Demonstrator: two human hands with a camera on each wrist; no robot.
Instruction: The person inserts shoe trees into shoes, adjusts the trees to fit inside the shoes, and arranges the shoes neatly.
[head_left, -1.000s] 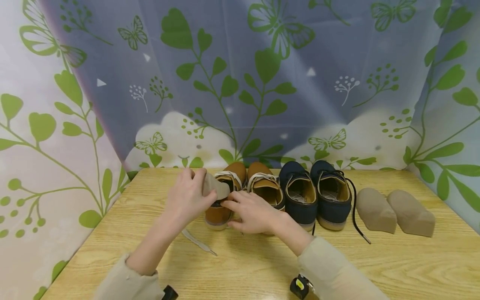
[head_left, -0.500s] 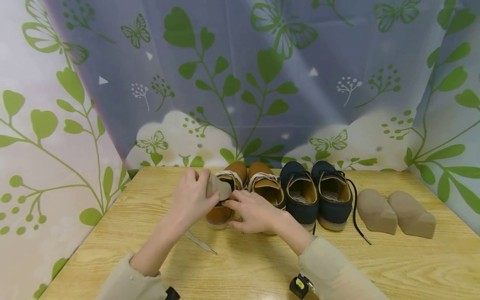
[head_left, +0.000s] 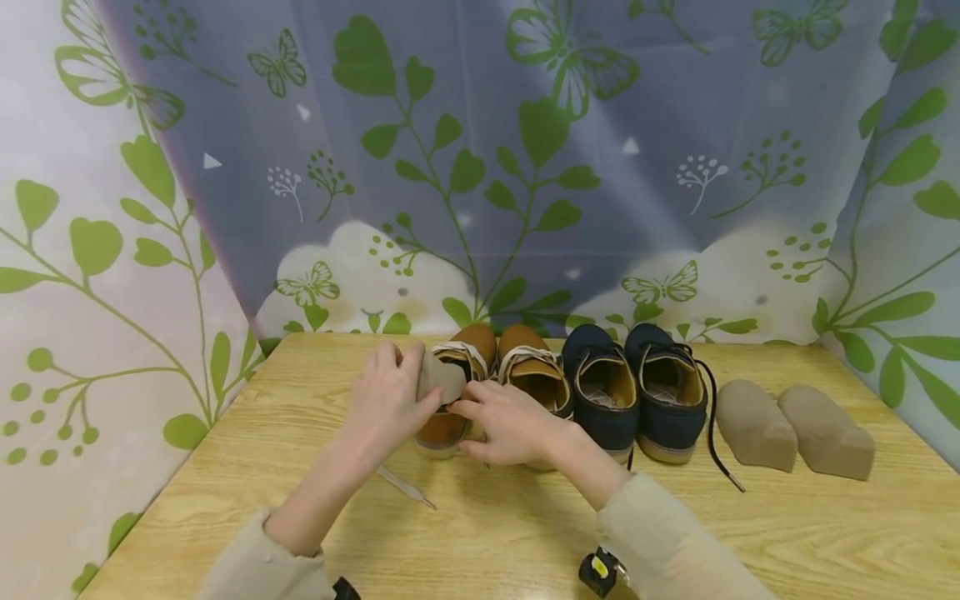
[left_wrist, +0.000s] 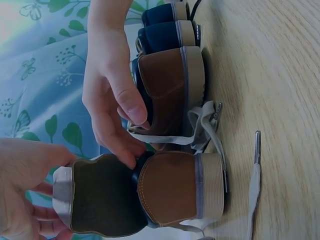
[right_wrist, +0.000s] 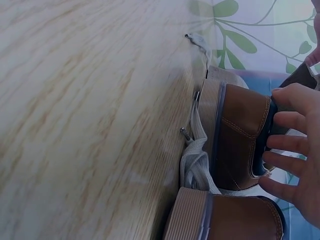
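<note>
**Left hand holds a shoe insert at the mouth of a brown shoe**

The person's left hand [head_left: 386,400] grips a grey-beige shoe insert [head_left: 444,377], with the thumb on one edge and the fingers curled round the other. The insert is tilted, one end at the opening of the left brown shoe [head_left: 438,433]; how deep it goes in cannot be told. The left wrist view shows its dark hollow side, the lower edge against the shoe's collar.

The right hand [head_left: 513,421] lies over the back of the same shoe. Its fingers are spread apart, and the forefinger touches the rim at the heel, just beside the insert. The thumb stands away from the forefinger, near the second brown shoe [left_wrist: 162,75].

Both brown shoes rest upright on the wooden worktop [head_left: 487,542], toes pointing away from the person. A bunched pale lace [left_wrist: 201,120] with metal tips hangs between them. Another pale lace end [head_left: 407,487] lies on the wood below the left forearm.

To the right stand two navy shoes [head_left: 603,429], side by side, a black lace [head_left: 717,446] trailing from the outer one. Beyond it lie two more inserts [head_left: 756,427], close together. A leaf-and-butterfly cloth [head_left: 450,133] hangs behind the worktop.
</note>
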